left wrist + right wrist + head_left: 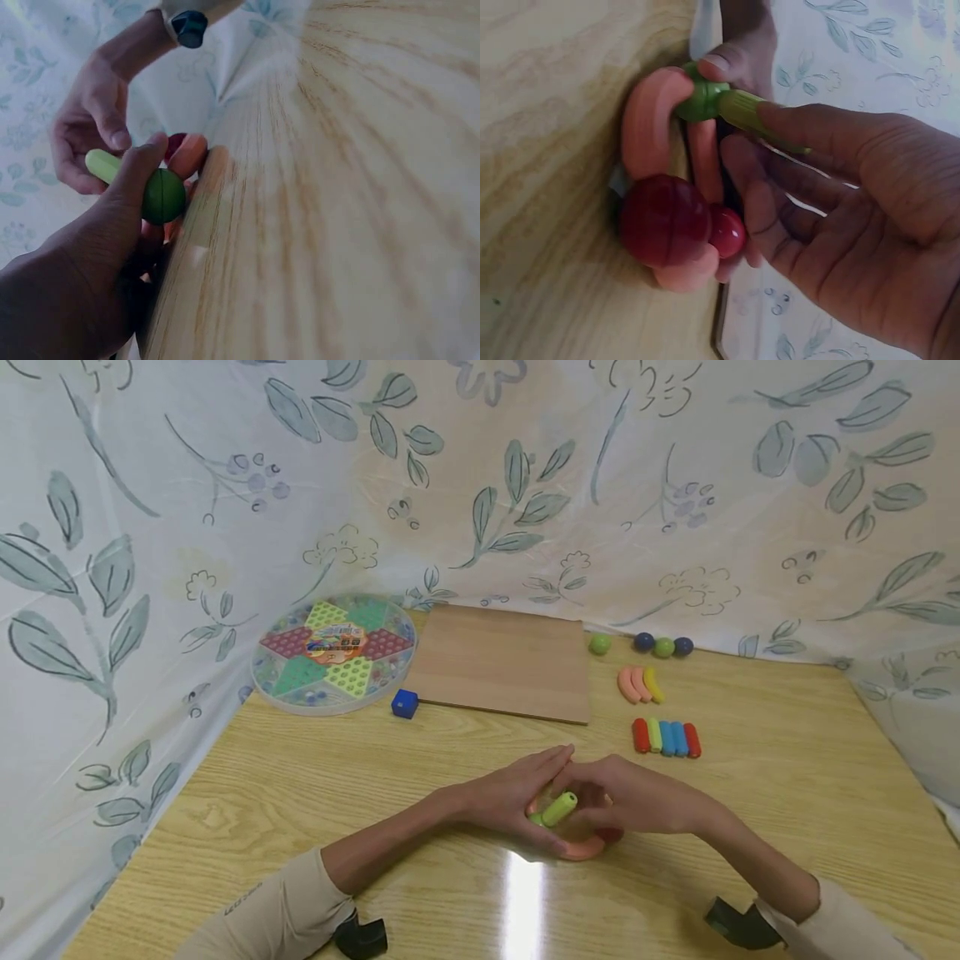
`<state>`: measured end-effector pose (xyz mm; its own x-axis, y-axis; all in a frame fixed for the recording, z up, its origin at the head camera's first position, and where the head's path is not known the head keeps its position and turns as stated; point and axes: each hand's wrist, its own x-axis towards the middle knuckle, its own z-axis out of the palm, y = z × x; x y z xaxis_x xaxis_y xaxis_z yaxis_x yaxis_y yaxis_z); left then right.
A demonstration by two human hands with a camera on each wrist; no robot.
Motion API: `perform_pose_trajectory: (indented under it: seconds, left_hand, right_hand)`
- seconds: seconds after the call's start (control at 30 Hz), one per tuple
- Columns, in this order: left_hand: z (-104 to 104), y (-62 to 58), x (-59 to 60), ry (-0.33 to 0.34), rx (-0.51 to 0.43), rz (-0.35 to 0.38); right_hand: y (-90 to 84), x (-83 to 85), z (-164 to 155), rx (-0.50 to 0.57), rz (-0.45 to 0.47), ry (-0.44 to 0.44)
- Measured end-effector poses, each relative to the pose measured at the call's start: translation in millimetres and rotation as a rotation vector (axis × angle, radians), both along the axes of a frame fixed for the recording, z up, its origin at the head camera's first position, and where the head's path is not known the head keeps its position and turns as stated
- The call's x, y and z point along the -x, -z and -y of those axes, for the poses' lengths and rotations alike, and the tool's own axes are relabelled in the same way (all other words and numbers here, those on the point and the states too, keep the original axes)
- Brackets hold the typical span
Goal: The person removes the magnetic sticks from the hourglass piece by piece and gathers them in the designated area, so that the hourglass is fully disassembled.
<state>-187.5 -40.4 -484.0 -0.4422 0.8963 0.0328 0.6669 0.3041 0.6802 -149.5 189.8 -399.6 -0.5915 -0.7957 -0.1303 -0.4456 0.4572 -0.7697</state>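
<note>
— Two hands meet low on the worktop (pixel 300 793): what's gripped?
— The left hand (pixel 510 797) and right hand (pixel 637 802) both pinch a light green peg (pixel 558 808) against pink curved pieces (pixel 652 120) and a dark red ball (pixel 664 221).
— Further back?
— A round marble-game tray (pixel 333 652) containing marbles; its label is unreadable.

1. The head view is evenly and softly lit; a white glare streak is seen on the table (pixel 522 893).
2. Both wrist views are dim, bluish and stretched at the edges.
3. The close hands are slightly blurred there.
</note>
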Motion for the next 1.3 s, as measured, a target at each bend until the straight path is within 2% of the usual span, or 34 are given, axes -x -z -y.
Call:
perform_pose_trajectory:
  seconds: [0.13, 0.27, 0.57, 0.73, 0.93, 1.1, 1.3]
  left_hand:
    - [0, 0.3, 0.7, 0.018, -0.01, -0.021]
    - [1, 0.4, 0.3, 0.016, 0.011, 0.001]
    - [1, 0.4, -0.7, 0.026, -0.029, -0.043]
    - [2, 0.2, -1.7, 0.021, -0.016, -0.036]
    - [0, 0.5, -1.7, 0.023, -0.003, -0.025]
    - [-1, 0.3, -1.0, 0.033, -0.021, -0.05]
    - [1, -0.1, -0.8, 0.023, 0.014, -0.03]
  right_hand:
    - [7.4, 1.4, 5, 0.026, -0.031, -0.024]
    - [12.5, 2.9, 7, 0.041, -0.059, -0.025]
    - [19.3, 3.7, 7, 0.062, 0.001, -0.043]
    - [22.8, 3.5, 6, 0.055, -0.012, -0.07]
    - [23.3, 4.5, 6, 0.029, -0.016, -0.1]
    - [21.3, 7.0, 8, 0.006, -0.053, -0.13]
    - [19.6, 7.8, 7, 0.009, -0.017, -0.14]
